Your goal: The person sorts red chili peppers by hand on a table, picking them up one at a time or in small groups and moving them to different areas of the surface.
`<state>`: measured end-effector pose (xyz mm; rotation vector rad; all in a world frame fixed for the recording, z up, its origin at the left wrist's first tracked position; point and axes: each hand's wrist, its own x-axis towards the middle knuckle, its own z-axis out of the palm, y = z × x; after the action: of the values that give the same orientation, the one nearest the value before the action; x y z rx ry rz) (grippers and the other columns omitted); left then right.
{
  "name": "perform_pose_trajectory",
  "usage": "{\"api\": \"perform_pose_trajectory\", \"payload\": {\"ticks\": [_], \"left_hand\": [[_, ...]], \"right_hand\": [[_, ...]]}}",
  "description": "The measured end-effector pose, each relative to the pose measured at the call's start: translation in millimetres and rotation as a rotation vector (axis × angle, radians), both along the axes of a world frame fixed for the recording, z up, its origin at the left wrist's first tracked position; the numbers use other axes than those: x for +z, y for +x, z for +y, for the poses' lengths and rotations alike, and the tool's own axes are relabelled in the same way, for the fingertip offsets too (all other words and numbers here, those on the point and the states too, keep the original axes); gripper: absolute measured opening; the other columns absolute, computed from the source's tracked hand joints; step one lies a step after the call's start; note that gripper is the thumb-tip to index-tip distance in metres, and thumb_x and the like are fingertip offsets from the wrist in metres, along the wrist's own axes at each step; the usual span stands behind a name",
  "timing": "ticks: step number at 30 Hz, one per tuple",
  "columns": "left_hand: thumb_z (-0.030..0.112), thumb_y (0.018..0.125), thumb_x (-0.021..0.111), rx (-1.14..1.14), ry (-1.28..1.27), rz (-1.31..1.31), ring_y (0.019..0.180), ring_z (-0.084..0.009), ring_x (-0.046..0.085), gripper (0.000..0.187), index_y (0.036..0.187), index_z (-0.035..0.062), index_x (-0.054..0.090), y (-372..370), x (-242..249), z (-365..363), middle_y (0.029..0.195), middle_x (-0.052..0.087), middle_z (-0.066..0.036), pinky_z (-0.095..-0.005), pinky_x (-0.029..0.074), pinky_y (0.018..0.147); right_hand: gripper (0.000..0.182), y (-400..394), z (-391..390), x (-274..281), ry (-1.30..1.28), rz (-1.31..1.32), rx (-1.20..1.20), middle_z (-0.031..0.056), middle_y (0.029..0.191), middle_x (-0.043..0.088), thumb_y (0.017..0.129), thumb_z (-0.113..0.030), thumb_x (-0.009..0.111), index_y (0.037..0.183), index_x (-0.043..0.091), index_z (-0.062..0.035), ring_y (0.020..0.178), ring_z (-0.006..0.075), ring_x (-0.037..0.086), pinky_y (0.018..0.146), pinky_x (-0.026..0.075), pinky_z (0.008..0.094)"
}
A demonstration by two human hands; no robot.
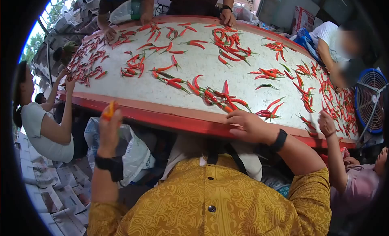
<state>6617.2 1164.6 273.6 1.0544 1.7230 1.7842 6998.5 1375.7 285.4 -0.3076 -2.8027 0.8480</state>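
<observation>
Red chili peppers [210, 97] lie in a loose heap on the white tabletop [158, 97], some with green stems. My left hand [109, 128] is raised over the left part of the table's near edge, fingers closed around an orange-red pepper [108, 111] and blurred by motion. My right hand [248, 125] rests over the near rim, just below the heap; its fingers are apart and bent, touching or nearly touching the lowest peppers, with nothing seen gripped. A black band is on each of my wrists.
A red rim [170, 121] borders the table. White plastic bags [135, 155] hang below its left side. Co-workers' hands reach in at the far edge [227, 18], left [69, 78] and right [326, 123]. A blue-framed fan [370, 100] stands at the right.
</observation>
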Motion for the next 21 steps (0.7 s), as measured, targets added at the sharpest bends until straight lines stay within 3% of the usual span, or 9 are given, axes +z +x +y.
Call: {"api": "perform_pose_trajectory", "payload": {"ticks": [1,3,5,8,10,12,14,18,21], "left_hand": [[0.023,0.093,0.056,0.21,-0.147,0.168,0.06,-0.0034,0.041,0.021,0.102,0.0036,0.056,-15.9,10.6,-26.9,0.072,0.044,0.004,-0.0197,0.036,0.054],[0.021,0.089,0.058,0.43,-0.271,0.476,0.069,-0.0129,0.056,0.031,0.111,0.0001,0.057,-66.4,-44.0,-74.2,0.077,0.058,-0.002,-0.0257,0.044,0.064],[0.021,0.083,0.064,0.401,-0.648,0.591,0.085,-0.0242,0.063,0.039,0.116,0.0002,0.057,-73.3,-73.6,-114.6,0.096,0.063,-0.012,-0.0327,0.048,0.075],[0.022,0.079,0.068,0.181,-0.952,0.721,0.103,-0.033,0.059,0.047,0.119,0.0023,0.057,-66.4,-120.7,-151.8,0.112,0.059,-0.021,-0.0382,0.046,0.088],[0.022,0.077,0.07,0.282,-0.984,0.872,0.11,-0.0347,0.055,0.049,0.12,0.0025,0.056,-54.1,-124.4,-147.2,0.116,0.057,-0.021,-0.0395,0.043,0.093],[0.019,0.076,0.07,0.475,-0.84,1.053,0.118,-0.036,0.048,0.049,0.121,0.0034,0.056,-61.4,-134.4,-137.9,0.119,0.055,-0.021,-0.0409,0.036,0.101],[0.012,0.079,0.066,0.525,-0.536,1.015,0.113,-0.0313,0.053,0.04,0.117,0.0026,0.058,-17.5,-85.0,-93.7,0.118,0.056,-0.018,-0.0379,0.042,0.095],[0.006,0.083,0.06,0.057,-0.243,0.6,0.086,-0.0194,0.063,0.022,0.104,0.0033,0.064,110.3,-14.9,2.1,0.098,0.064,-0.012,-0.0288,0.049,0.074],[0.013,0.083,0.062,-0.337,-0.202,0.707,0.081,-0.0223,0.063,0.022,0.103,0.0032,0.064,173.6,-8.2,66.5,0.092,0.065,-0.011,-0.0309,0.049,0.074]], "right_hand": [[0.026,8.5,4.6,13.7,0.002,0.006,-0.059,0.0164,0.11,0.058,0.081,-0.015,0.061,0.104,0.063,-0.0014,0.102,0.0326,0.057,0.09,0.047,0.0388],[0.025,23.9,12.1,16.3,0.016,0.029,-0.102,0.0162,0.107,0.06,0.081,-0.015,0.061,0.103,0.064,-0.0016,0.1,0.0325,0.058,0.088,0.047,0.0388],[0.025,38.7,18.7,17.3,0.016,0.036,-0.151,0.016,0.103,0.061,0.081,-0.015,0.06,0.102,0.064,-0.0018,0.097,0.0323,0.059,0.086,0.048,0.0389],[0.024,59.8,35.7,6.3,0.044,-0.139,-0.176,0.0164,0.09,0.064,0.08,-0.018,0.059,0.097,0.064,-0.0029,0.087,0.0339,0.06,0.081,0.048,0.0402],[0.026,64.2,48.5,-4.4,0.067,-0.237,-0.118,0.016,0.096,0.063,0.08,-0.016,0.06,0.102,0.063,-0.004,0.092,0.0331,0.059,0.084,0.046,0.0404],[0.031,73.3,60.6,-23.2,0.273,-0.162,-0.073,0.016,0.105,0.06,0.078,-0.013,0.061,0.108,0.061,-0.0047,0.101,0.0327,0.055,0.09,0.043,0.0411],[0.031,82.8,60.7,-23.4,0.37,-0.041,-0.203,0.0167,0.114,0.057,0.078,-0.013,0.061,0.107,0.06,-0.0029,0.107,0.0329,0.052,0.093,0.043,0.0398],[0.024,111.1,47.5,-1.7,0.23,-0.082,-0.285,0.016,0.102,0.061,0.08,-0.012,0.06,0.103,0.062,-0.0033,0.096,0.0335,0.057,0.082,0.047,0.0396],[0.021,139.4,40.9,4.0,0.117,-0.238,-0.236,0.0157,0.086,0.063,0.082,-0.019,0.058,0.095,0.065,-0.004,0.084,0.0346,0.06,0.078,0.048,0.0407]]}}
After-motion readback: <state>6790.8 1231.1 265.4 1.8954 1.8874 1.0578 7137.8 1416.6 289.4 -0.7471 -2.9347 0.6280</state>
